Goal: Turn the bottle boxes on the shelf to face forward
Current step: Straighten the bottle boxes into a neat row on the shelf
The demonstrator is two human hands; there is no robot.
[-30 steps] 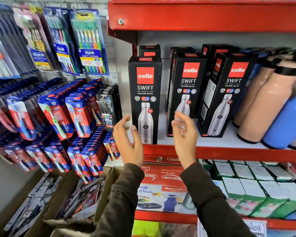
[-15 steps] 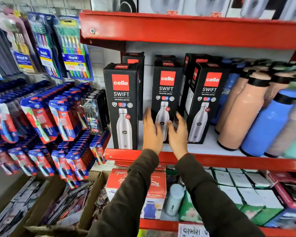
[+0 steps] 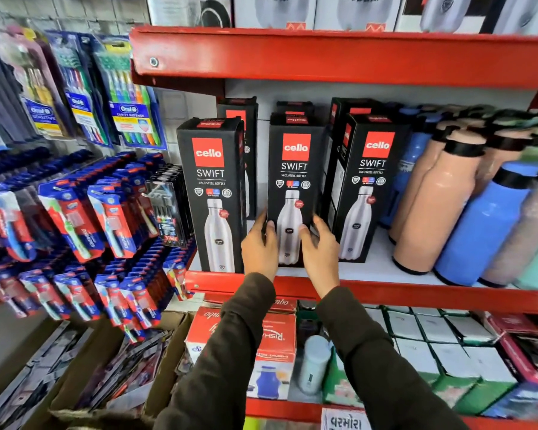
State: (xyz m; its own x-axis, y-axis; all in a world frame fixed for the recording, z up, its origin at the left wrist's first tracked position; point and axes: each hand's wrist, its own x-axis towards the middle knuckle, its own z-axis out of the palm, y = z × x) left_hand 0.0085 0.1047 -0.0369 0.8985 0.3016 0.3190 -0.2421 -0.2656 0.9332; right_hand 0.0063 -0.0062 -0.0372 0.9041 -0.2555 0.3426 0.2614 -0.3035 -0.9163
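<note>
Three black Cello Swift bottle boxes stand in the front row on a white shelf with a red front edge [image 3: 416, 294]. The left box [image 3: 213, 193] faces forward. The middle box [image 3: 294, 181] also shows its front, and both my hands grip its lower part: my left hand [image 3: 260, 246] on its left edge, my right hand [image 3: 319, 246] on its right edge. The right box [image 3: 365, 184] is turned a little, so its left side shows. More black boxes [image 3: 239, 119] stand behind the front row.
Loose peach bottles [image 3: 432, 206] and blue bottles [image 3: 485, 231] crowd the shelf to the right of the boxes. Toothbrush packs [image 3: 100, 218] hang on the wall to the left. A red shelf [image 3: 323, 54] runs overhead. Boxed goods [image 3: 274, 339] fill the shelf below.
Both hands have moved from in front of the shelf onto the middle box and closed on its sides. That box now shows its front squarely. The camera has come closer.
</note>
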